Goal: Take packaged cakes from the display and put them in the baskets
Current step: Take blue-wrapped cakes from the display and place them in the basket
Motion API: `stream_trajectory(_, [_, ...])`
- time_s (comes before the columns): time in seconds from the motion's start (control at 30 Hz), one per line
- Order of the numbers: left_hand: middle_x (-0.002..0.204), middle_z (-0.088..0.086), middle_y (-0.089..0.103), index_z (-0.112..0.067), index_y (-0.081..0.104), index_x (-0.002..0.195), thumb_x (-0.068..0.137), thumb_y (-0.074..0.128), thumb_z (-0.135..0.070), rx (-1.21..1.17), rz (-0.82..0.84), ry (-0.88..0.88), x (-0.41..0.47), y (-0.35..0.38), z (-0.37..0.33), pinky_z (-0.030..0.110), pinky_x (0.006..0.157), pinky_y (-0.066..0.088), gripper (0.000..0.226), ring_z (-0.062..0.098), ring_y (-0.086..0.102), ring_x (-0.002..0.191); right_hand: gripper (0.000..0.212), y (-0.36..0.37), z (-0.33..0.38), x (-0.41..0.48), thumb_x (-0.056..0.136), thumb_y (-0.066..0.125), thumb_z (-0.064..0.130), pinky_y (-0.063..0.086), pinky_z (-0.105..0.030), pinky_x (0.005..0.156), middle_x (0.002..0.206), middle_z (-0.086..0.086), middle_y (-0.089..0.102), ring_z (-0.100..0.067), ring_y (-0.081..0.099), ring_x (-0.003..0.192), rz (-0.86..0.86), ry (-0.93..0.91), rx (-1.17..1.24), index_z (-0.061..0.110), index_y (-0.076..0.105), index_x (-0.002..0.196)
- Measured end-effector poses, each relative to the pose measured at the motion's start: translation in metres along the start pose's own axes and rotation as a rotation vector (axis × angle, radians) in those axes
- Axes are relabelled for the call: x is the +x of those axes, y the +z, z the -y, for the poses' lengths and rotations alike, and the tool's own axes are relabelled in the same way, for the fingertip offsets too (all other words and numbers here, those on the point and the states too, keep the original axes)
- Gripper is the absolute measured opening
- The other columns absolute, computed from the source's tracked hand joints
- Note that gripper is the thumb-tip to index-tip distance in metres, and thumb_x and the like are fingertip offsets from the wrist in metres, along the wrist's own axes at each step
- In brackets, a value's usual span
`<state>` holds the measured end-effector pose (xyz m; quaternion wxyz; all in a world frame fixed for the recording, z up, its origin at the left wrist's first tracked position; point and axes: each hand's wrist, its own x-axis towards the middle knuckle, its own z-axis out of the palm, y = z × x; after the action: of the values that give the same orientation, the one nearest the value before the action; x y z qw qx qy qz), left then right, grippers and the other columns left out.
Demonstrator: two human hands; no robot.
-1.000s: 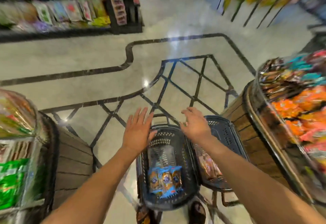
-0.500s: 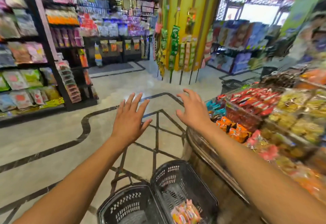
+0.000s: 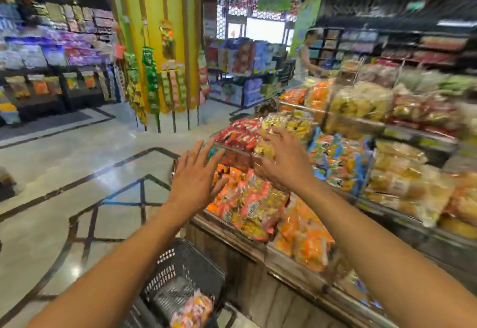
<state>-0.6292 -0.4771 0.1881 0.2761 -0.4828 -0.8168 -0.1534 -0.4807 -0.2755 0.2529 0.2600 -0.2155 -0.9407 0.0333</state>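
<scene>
Low on the left, the basket (image 3: 178, 263) stands on the floor (image 3: 77, 162) just beside the display (image 3: 284, 294), with a few packs (image 3: 192, 309) in it. Only one basket shows; any other is out of view. Above it the left hand (image 3: 195, 175) hangs with fingers spread wide, holding nothing, at the display's near edge by the orange packs (image 3: 247, 206). The right hand (image 3: 281, 165) is further in, fingers loosely spread and also empty, in front of the clear bin (image 3: 233, 157) of red packs (image 3: 238, 134) and yellow packs (image 3: 289, 124). Blur hides whether it touches anything.

The packs lie heaped and look slick, so pulling one from low in the pile could likely drag its neighbours over the rim onto the floor. The bin's clear edge sits close to both hands and could catch fingers on the way in. Many sorts lie side by side and no label can be read, so a wrong sort may be taken for cakes. The basket sits low, partly under the arms, so a pack let go without a look down could miss it. On the right, the piled upper tier (image 3: 361, 105) might slide if bumped.
</scene>
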Motion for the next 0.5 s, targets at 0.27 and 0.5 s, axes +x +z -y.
stream_trajectory(0.27, [0.168,0.009,0.028,-0.021,0.042,0.155,0.098,0.043,-0.061,-0.162,0.09,0.233,0.051,0.07,-0.157,0.056,0.125,0.023,0.069,0.03,0.019,0.158,0.053,-0.038,-0.162,-0.081,0.094,0.06,0.039,0.038,-0.054,0.113,0.158,-0.006,0.033,-0.03,0.032,0.146,0.033,0.303,-0.04,0.024,0.049,0.144])
stream_trajectory(0.5, [0.168,0.009,0.029,-0.021,0.04,0.157,0.1,0.032,-0.066,-0.232,0.255,0.436,0.087,0.151,-0.258,0.056,0.125,0.025,0.073,0.034,0.024,0.156,0.054,-0.041,-0.264,-0.138,0.095,0.059,0.038,0.043,-0.049,0.11,0.16,-0.007,0.029,-0.031,0.033,0.145,0.095,0.569,-0.109,0.022,0.048,0.145])
